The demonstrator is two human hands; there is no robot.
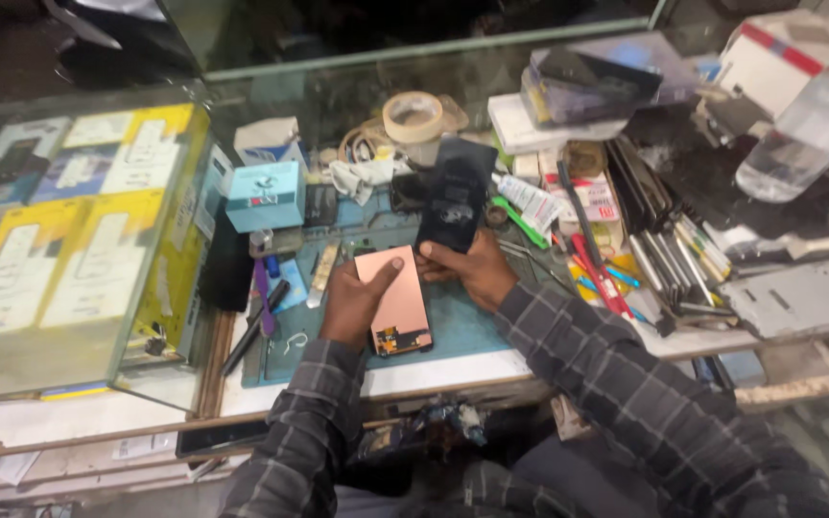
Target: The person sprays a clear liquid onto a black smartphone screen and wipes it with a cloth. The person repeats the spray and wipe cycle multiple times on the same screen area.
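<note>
Surface: cluttered repair bench, blue work mat point(472, 331) at frame centre, glass counter point(69, 240) over yellow boxes at left, tape roll point(413, 117) at upper centre, plastic bottle point(808, 125) at upper right.

Item one: copper-backed display panel point(393, 297), small circuit strip at its lower end, gripped in my left hand point(352, 302) at centre.

Item two: dark phone body point(455, 197), glossy, pinched upright by my right hand point(472, 269) just above the panel.

This is a phone repair shop with a crowded work table point(453, 369). A glass display case point(69, 317) beside it holds boxed phone goods, while a blue work mat point(462, 326), screwdrivers and tweezers point(606, 278), rolls of tape point(413, 117) and stacked phone parts point(606, 82) lie scattered across the table.
</note>
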